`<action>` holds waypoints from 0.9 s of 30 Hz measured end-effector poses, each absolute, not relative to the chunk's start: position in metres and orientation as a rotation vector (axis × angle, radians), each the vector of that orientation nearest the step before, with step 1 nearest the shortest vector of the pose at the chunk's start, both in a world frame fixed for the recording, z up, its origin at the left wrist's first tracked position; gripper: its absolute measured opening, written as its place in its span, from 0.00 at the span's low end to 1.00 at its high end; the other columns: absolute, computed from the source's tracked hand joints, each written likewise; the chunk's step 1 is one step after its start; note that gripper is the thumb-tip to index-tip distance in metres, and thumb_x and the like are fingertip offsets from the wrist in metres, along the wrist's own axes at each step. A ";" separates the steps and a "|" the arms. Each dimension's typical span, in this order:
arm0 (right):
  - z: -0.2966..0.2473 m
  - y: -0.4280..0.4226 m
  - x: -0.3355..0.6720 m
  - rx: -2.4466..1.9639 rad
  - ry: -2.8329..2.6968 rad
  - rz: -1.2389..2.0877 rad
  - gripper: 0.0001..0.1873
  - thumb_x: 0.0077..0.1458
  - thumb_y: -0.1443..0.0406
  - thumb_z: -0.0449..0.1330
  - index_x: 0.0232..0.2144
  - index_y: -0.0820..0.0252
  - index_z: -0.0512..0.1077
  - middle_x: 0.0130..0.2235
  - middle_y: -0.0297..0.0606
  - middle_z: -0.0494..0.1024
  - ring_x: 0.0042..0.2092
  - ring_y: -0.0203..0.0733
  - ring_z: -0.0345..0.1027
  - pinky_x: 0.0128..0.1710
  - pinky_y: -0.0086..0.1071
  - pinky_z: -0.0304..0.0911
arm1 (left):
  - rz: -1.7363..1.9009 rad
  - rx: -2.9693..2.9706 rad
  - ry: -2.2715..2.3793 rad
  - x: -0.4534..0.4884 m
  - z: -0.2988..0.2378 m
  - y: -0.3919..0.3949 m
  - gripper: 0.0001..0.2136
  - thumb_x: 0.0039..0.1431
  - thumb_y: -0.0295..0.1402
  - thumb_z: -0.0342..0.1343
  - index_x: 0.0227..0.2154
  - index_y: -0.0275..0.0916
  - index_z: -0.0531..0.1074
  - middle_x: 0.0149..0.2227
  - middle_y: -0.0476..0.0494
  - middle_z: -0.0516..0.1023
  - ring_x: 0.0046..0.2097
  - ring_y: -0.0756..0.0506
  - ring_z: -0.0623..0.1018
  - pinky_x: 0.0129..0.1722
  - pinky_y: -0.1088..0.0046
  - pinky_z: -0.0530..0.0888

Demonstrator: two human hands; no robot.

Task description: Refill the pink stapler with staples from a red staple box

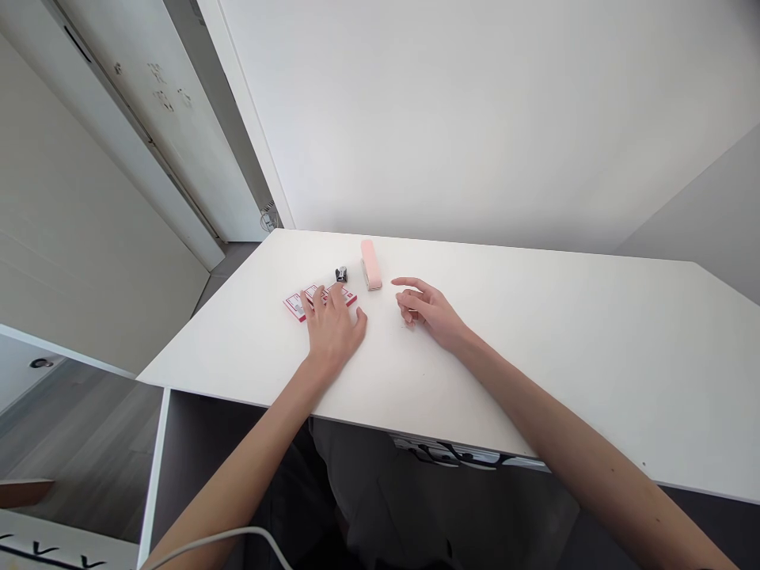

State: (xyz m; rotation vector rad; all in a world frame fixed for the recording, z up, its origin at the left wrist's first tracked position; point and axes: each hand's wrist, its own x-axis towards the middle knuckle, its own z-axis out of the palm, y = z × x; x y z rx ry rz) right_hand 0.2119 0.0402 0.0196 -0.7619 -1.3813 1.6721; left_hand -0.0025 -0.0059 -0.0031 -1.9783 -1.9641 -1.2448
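Hands apart: left hand (333, 328) splayed over red-white packs (294, 306); right hand (433, 314) half-curled at left's three o'clock, cannot tell if gripping; stapler (371, 267) at one o'clock; sideways left-hand push could skid packs into it

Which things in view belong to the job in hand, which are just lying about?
Likely in use:
red-and-white packs, under the left hand
pink stapler, nearest the right hand, not touched

Likely lying about:
small black-and-silver object, just beyond the left hand
pale cable, lower left
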 end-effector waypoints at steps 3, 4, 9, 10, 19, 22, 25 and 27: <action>0.020 0.040 0.212 -0.772 -1.381 1.674 0.26 0.56 0.52 0.72 0.53 0.53 0.75 0.28 0.26 0.68 0.30 0.36 0.60 0.29 0.34 0.61 | -1.044 -1.955 -2.024 -0.001 -0.001 -0.007 0.21 0.61 0.34 0.57 0.57 0.36 0.69 0.53 0.30 0.81 0.68 0.23 0.66 0.72 0.34 0.48; 0.020 0.041 0.212 -0.777 -1.380 1.676 0.26 0.56 0.52 0.72 0.53 0.53 0.76 0.28 0.26 0.68 0.30 0.36 0.60 0.29 0.34 0.61 | -0.951 -1.948 -2.047 -0.001 0.000 -0.007 0.20 0.63 0.33 0.55 0.57 0.35 0.69 0.54 0.30 0.80 0.69 0.23 0.66 0.72 0.35 0.50; 0.019 0.041 0.212 -0.783 -1.380 1.678 0.24 0.57 0.53 0.71 0.53 0.53 0.76 0.28 0.27 0.68 0.30 0.36 0.60 0.29 0.34 0.61 | -0.764 -1.918 -2.048 -0.006 0.002 -0.005 0.18 0.67 0.31 0.50 0.58 0.34 0.69 0.56 0.30 0.79 0.67 0.27 0.67 0.72 0.41 0.56; 0.019 0.041 0.212 -0.784 -1.380 1.678 0.24 0.58 0.54 0.71 0.53 0.53 0.76 0.29 0.27 0.68 0.30 0.36 0.60 0.29 0.34 0.61 | -0.775 -1.911 -2.044 -0.008 0.001 -0.004 0.18 0.68 0.30 0.50 0.58 0.34 0.69 0.56 0.30 0.79 0.66 0.28 0.68 0.71 0.42 0.58; 0.017 0.042 0.212 -0.782 -1.389 1.674 0.23 0.57 0.54 0.71 0.53 0.53 0.76 0.29 0.27 0.69 0.29 0.36 0.61 0.29 0.34 0.62 | -0.922 -1.958 -1.919 -0.012 0.003 -0.002 0.14 0.66 0.26 0.52 0.53 0.37 0.68 0.56 0.30 0.75 0.59 0.31 0.72 0.60 0.49 0.70; 0.017 0.042 0.211 -0.785 -1.393 1.670 0.22 0.57 0.53 0.71 0.51 0.54 0.77 0.28 0.27 0.68 0.29 0.36 0.61 0.29 0.34 0.62 | -0.935 -2.111 -1.785 -0.007 0.007 -0.007 0.09 0.68 0.27 0.51 0.49 0.39 0.68 0.50 0.34 0.75 0.49 0.37 0.76 0.47 0.60 0.74; 0.018 0.042 0.209 -0.791 -1.397 1.665 0.20 0.56 0.52 0.71 0.47 0.55 0.78 0.28 0.27 0.68 0.29 0.35 0.61 0.29 0.33 0.61 | -0.860 -2.300 -1.720 -0.003 0.009 -0.013 0.03 0.69 0.29 0.49 0.41 0.41 0.66 0.41 0.43 0.75 0.32 0.46 0.73 0.29 0.69 0.64; 0.020 0.041 0.208 -0.797 -1.394 1.666 0.20 0.57 0.50 0.71 0.45 0.55 0.79 0.29 0.28 0.69 0.28 0.35 0.61 0.28 0.33 0.60 | -0.774 -2.458 -1.605 -0.002 0.009 -0.015 0.06 0.67 0.26 0.48 0.34 0.42 0.64 0.32 0.49 0.73 0.25 0.49 0.66 0.25 0.70 0.56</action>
